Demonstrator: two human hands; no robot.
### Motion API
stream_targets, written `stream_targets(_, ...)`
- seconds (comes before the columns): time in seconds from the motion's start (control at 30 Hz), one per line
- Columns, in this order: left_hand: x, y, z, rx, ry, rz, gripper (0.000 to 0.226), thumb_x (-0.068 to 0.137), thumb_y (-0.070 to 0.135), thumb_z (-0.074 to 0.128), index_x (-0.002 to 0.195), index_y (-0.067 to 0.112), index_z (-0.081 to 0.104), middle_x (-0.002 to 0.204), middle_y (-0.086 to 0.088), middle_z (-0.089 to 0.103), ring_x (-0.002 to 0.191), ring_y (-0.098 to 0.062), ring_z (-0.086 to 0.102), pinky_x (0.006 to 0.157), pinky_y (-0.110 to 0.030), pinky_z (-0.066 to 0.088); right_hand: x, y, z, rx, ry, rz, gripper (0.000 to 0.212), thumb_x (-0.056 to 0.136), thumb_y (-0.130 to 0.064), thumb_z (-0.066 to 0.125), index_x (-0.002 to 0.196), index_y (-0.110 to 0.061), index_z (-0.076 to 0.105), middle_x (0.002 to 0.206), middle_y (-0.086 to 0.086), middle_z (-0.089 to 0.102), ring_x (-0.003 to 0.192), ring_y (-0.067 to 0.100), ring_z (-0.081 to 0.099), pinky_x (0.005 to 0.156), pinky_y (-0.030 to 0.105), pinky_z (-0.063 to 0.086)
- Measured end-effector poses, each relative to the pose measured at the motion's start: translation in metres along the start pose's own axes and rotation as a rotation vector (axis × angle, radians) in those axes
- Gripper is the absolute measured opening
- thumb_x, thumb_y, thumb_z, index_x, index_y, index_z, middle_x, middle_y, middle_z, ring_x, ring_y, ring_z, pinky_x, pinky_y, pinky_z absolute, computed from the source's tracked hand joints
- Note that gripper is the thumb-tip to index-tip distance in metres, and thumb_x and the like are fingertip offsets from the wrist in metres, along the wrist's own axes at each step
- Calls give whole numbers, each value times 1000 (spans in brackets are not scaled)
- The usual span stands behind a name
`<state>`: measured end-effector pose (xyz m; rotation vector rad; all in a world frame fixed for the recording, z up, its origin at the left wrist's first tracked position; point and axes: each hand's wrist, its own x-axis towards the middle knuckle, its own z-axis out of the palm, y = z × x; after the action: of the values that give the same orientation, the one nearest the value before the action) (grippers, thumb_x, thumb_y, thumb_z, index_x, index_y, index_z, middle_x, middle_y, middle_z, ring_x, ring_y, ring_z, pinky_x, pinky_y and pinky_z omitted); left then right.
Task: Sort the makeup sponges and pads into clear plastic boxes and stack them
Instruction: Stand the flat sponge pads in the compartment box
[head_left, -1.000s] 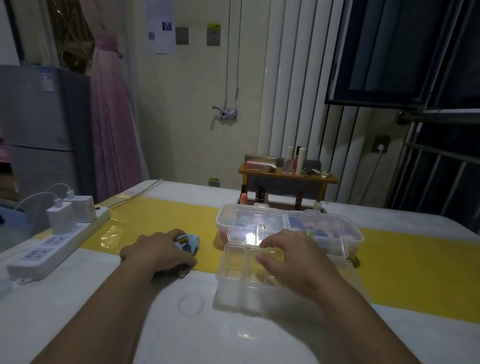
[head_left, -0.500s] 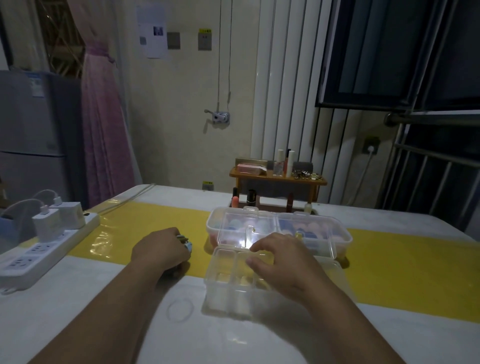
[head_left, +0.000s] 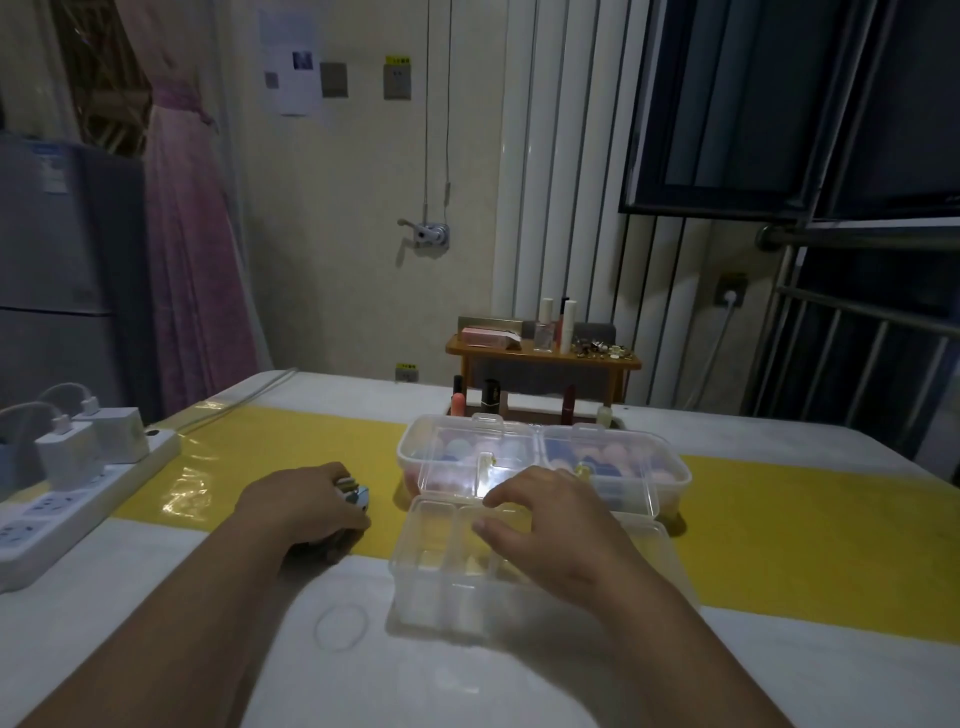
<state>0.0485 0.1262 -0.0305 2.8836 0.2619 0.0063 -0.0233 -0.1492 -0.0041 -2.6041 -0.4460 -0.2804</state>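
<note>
Clear plastic is what both boxes are made of. The near box (head_left: 441, 582), divided into compartments, is set on the white table (head_left: 156, 623), with its far edge over the yellow strip (head_left: 805, 530) that crosses the tabletop. The far box (head_left: 524, 457) is placed just beyond it, at 12 o'clock from the near box, and appears to touch it. Pink and blue sponges (head_left: 613, 460) are seen through the closed lid of the far box, blurred by the plastic. What the near box holds cannot be made out.

The right hand (head_left: 556, 535) is laid on top of the near box toward its far side, with the fingers spread and only loosely bent. Nothing is seen to be pinched or gripped by it.

The left hand (head_left: 301, 506) is rested on the edge of the yellow strip at 9 o'clock from the near box, apart from it. Its fingers are curled over a small blue object (head_left: 359, 498), which is grasped and mostly hidden. What it is cannot be told.

A thin ring (head_left: 341, 626) is seen lying flat on the table at 8 o'clock from the near box. A white power strip (head_left: 62, 514) with plugged chargers is set along the table's left edge at 9 o'clock. A wooden shelf (head_left: 540, 358) bearing bottles is stood at 12 o'clock, behind the far box.
</note>
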Motion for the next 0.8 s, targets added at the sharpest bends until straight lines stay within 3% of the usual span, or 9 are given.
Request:
stream_targets(0.1, 1, 3, 1, 32, 47, 32, 51, 74, 49, 65, 124, 45, 56, 119, 8, 65, 101, -18, 60, 85, -29, 52, -3, -4, -4, -45, -38, -11, 47, 85, -67, 55, 123, -40, 63, 134, -17, 53, 126, 9, 41, 111, 39, 28)
stream_targets(0.23, 5, 5, 4, 28, 113, 56, 27, 82, 45, 61, 106, 35, 66, 98, 7, 67, 91, -19, 62, 78, -27, 52, -5, -4, -8, -70, -90, -10, 52, 81, -69, 59, 126, -43, 60, 137, -17, 49, 130, 10, 37, 116, 42, 21)
stream_targets(0.37, 6, 4, 4, 11, 167, 48, 23, 81, 40, 66, 99, 25, 67, 88, 5, 65, 83, -20, 60, 69, -25, 49, -7, -3, -12, -74, -110, 3, 49, 83, -64, 59, 128, -44, 59, 138, -17, 46, 131, 11, 36, 116, 44, 24)
stream_targets(0.6, -5, -2, -1, -220, 143, -4, 18, 65, 27, 73, 82, 21, 69, 78, 3, 68, 73, -17, 61, 59, -26, 45, -7, 2, -17, -91, -133, 41, 46, 78, -56, 64, 122, -47, 56, 133, -18, 45, 128, 13, 35, 115, 44, 25)
stream_targets(0.7, -13, 2, -1, -282, 93, 27, 26, 58, 34, 77, 80, 24, 69, 76, 5, 68, 74, -17, 63, 63, -27, 50, -8, 4, -19, -95, -137, 50, 45, 76, -53, 65, 120, -48, 56, 128, -19, 46, 126, 11, 36, 114, 42, 26)
stream_targets(0.8, -23, 14, -3, -318, 49, 61, 25, 58, 28, 72, 83, 24, 69, 79, 3, 69, 77, -20, 64, 71, -33, 56, -9, 7, -23, -104, -152, 56, 44, 75, -50, 66, 118, -48, 56, 123, -19, 45, 121, 11, 37, 109, 39, 31)
